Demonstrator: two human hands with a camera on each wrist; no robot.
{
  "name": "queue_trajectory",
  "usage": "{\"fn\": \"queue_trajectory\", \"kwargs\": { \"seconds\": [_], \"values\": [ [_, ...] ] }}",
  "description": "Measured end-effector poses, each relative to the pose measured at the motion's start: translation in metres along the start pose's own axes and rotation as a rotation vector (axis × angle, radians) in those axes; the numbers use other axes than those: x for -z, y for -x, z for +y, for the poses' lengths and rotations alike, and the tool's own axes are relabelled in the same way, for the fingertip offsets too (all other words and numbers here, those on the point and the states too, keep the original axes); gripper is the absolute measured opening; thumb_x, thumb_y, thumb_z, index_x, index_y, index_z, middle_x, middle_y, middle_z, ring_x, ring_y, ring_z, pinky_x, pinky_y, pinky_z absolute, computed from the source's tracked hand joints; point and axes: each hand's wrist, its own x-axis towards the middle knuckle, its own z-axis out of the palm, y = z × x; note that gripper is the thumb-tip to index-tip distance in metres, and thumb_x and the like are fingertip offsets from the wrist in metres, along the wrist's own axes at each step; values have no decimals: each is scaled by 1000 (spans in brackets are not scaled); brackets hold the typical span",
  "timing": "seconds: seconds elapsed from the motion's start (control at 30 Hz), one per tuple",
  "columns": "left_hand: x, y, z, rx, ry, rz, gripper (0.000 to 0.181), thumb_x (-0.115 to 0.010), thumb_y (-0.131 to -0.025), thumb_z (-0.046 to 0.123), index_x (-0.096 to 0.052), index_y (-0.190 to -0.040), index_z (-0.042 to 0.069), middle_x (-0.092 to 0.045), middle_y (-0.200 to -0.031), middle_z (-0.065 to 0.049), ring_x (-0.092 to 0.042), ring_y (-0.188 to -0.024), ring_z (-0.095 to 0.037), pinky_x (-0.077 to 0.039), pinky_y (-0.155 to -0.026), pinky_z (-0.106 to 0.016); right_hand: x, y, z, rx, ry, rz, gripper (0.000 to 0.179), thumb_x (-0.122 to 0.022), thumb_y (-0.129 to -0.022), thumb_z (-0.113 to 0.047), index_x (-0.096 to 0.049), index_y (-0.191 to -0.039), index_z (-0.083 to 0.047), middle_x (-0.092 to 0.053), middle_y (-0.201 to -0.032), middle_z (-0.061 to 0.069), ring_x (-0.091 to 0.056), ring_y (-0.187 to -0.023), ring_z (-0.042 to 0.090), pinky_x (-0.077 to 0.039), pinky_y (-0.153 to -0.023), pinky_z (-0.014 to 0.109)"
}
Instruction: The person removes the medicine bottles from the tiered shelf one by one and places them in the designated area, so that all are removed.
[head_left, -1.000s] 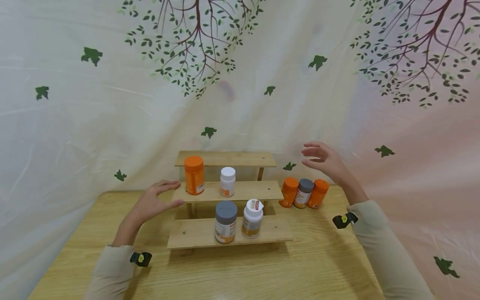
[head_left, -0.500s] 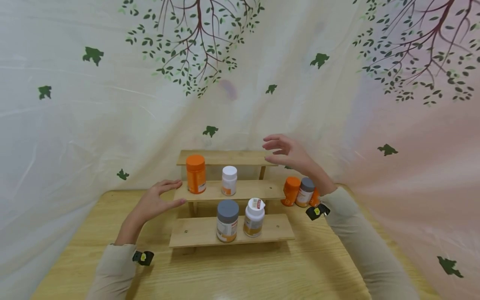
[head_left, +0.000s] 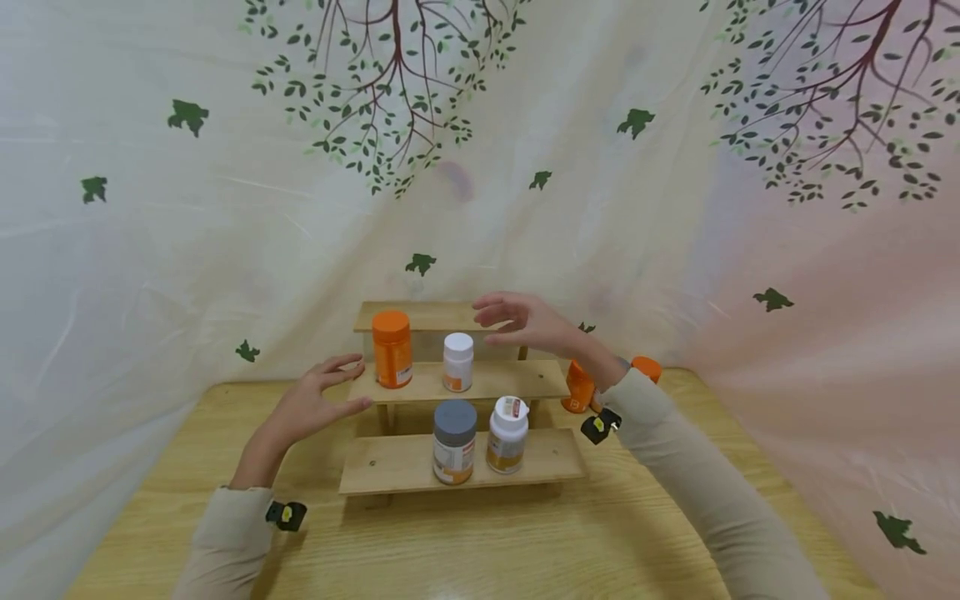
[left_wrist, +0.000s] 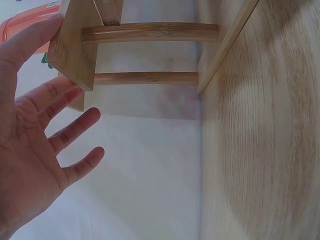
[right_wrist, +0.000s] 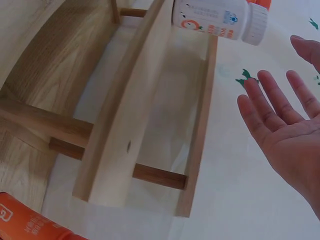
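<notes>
I have the left hand [head_left: 303, 406] at the left end of the middle shelf [head_left: 506, 381], seemingly touching it, its grip released beside the tall orange bottle [head_left: 392, 354]. My right hand [head_left: 528, 323] hovers up near the top shelf [head_left: 420, 315], its grip released too, holding nothing. Just beside it, yet apart, the small white bottle [head_left: 458, 367] stands upright on the middle shelf. On the bottom shelf [head_left: 393, 465] I see a grey-lidded bottle [head_left: 453, 446] next to a white-lidded bottle [head_left: 507, 437]. Other bottles [head_left: 577, 390] stand on the surface [head_left: 480, 550], partly hidden by the right sleeve [head_left: 697, 475].
</notes>
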Motion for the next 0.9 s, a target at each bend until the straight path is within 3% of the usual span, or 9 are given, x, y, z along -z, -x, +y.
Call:
{"fn": "queue_trajectory", "kwargs": {
  "seconds": [0.27,0.57,0.9],
  "values": [
    [-1,2,3,-28,-39,3,69,-76,-91,40,-56,-145,1,-50,-151,-16,-44,-140,-45,-39,-108,-68,-10,-6,11,-37,-41,-82,54,-72,-95,-12,-53,-146,-9,-63,-140,13,-61,-129,27,-49,-109,47],
    [-3,2,1,-13,-38,9,71,-76,-90,46,-57,-145,5,-52,-149,-18,-44,-139,-45,-39,-109,-69,-18,-12,18,-51,-74,-160,55,-74,-93,-4,-55,-144,-5,-63,-140,15,-61,-128,29,-53,-105,42],
    [-2,2,2,-23,-27,31,68,-78,-89,42,-59,-143,5,-54,-147,-17,-47,-137,-44,-40,-108,-68,-20,-17,21,-68,-65,-177,53,-75,-92,-5,-56,-142,-5,-65,-137,14,-62,-126,28,-52,-105,41]
  ]
}}
